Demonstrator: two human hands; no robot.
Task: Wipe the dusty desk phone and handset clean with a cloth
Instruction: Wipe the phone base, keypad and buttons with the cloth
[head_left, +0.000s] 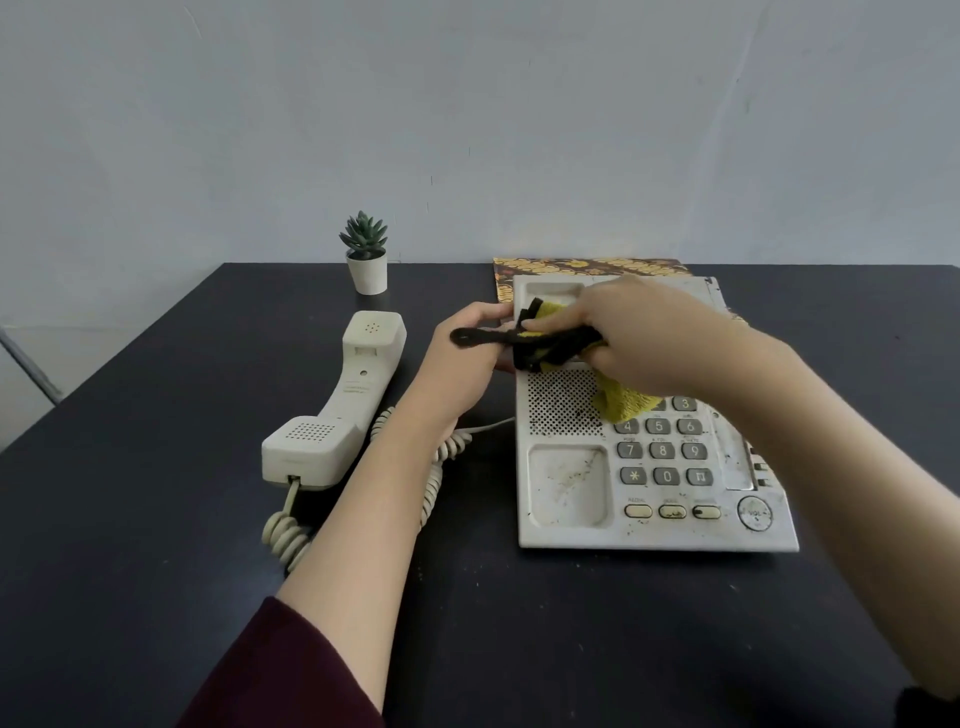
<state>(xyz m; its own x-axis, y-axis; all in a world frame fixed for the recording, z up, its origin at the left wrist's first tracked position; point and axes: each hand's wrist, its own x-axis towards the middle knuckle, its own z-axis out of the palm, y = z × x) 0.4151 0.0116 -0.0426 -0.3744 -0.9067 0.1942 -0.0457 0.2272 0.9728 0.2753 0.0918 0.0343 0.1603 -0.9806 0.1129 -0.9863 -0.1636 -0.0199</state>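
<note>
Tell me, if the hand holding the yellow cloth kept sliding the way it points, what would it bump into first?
The right hand points leftward across the phone base, gripping the cloth. It would probably first meet the left hand, which holds the base's left edge. The handset lies farther left.

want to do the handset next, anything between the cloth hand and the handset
Yes: the left hand, gripping the phone base's left edge, lies between the right hand holding the cloth and the handset.
</note>
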